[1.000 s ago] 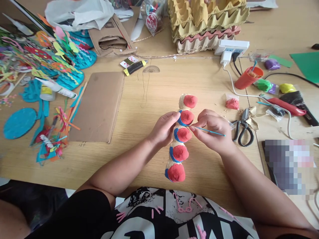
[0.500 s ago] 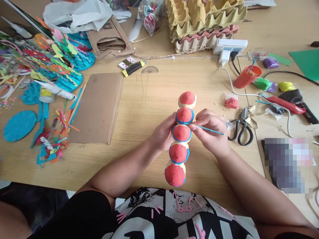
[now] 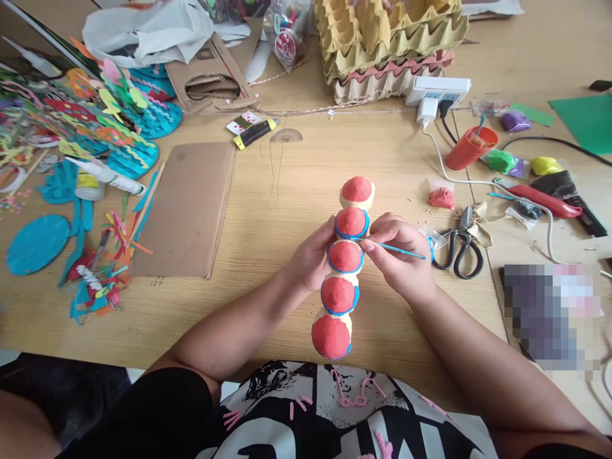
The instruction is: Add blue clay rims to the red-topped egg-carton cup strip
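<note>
My left hand (image 3: 318, 258) grips the left side of a strip of egg carton (image 3: 351, 278), fingers partly hidden behind it. Several bumps on the strip carry red, clay-like caps; most have blue edging, while the far one shows only pale carton around its red. In my right hand (image 3: 399, 252), a thin blue stick (image 3: 399, 249) is pinched between thumb and fingers. Its tip meets the strip at the gap below the second bump from the far end. The strip is held above the table, pointing away from me.
Black-handled scissors (image 3: 463, 245) lie right of my right hand, near a bag of red clay (image 3: 440, 194). Behind stand an orange cup (image 3: 471, 148), a power strip (image 3: 438, 91) and stacked egg trays (image 3: 392, 48). Cardboard (image 3: 184, 210) and craft pieces (image 3: 105, 255) lie left.
The view has shifted slightly, and the strip's near end sits a little further left. Both hands keep their hold, with the stick tip at about the same spot.
</note>
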Tool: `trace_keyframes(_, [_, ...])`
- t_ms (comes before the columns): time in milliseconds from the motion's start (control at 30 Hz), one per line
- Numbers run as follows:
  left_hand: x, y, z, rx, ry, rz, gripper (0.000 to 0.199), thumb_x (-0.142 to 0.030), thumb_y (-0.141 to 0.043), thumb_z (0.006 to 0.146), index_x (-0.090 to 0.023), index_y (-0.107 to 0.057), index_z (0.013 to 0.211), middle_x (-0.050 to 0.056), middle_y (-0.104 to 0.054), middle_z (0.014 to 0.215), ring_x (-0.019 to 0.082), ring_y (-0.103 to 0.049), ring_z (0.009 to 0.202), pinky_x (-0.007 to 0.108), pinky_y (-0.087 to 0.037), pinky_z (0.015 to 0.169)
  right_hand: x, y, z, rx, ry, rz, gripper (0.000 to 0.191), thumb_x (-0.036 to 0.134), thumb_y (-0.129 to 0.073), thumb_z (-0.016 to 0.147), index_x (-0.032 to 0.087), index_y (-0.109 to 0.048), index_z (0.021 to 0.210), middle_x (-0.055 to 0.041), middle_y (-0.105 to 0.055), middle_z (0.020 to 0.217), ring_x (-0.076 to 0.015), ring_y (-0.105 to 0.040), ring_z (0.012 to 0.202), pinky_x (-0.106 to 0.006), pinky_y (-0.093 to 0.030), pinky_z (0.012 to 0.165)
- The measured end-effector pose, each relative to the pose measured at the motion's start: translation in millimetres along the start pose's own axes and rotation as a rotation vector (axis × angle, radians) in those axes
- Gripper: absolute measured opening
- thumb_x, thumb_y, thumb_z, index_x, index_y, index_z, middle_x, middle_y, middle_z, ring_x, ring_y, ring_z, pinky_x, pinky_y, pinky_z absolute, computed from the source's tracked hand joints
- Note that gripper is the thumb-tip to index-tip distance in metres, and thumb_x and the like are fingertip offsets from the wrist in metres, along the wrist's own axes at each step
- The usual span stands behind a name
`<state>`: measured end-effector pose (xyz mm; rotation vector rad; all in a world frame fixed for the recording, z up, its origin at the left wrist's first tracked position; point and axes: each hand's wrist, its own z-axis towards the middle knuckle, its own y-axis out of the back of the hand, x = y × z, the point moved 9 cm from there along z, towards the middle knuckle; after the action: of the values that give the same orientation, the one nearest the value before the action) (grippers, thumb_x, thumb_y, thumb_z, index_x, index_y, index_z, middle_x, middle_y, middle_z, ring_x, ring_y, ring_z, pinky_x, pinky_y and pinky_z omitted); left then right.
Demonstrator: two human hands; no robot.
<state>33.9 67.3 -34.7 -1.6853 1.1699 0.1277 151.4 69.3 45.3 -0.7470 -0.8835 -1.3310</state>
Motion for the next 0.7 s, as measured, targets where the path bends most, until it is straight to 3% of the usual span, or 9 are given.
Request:
trace_keyframes(233, [3,-9.2,-5,0.008,0.096,-0.019,0.044,-0.066,-0.064,0.089,-0.024,-0.056,0.079,0.000,-0.051,0.058,0.017,-0.054,0.053,0.029,-0.043,0.050,-7,5,-1,-0.050,-0.048,-0.005,0.017,0.019,-0.078,0.089,0.024,-0.065,0.078,0.0013,-0.059,0.077,-0.0134,-0.055,0.072,-0.033,-0.045,0.068])
trace_keyframes(700, [8,-12.2,-10,-0.004,0.171,-0.034,0.047,-0.068,-0.070,0.083,-0.024,-0.054,0.080,-0.002,-0.045,0.055,0.014,-0.045,0.046,0.028,-0.039,0.046,-13,1,-2,-0.024,-0.125,0.142,0.016,0.023,-0.079,0.089,0.024,-0.067,0.079,0.0011,-0.060,0.079,-0.0132,-0.056,0.073,-0.031,-0.045,0.068])
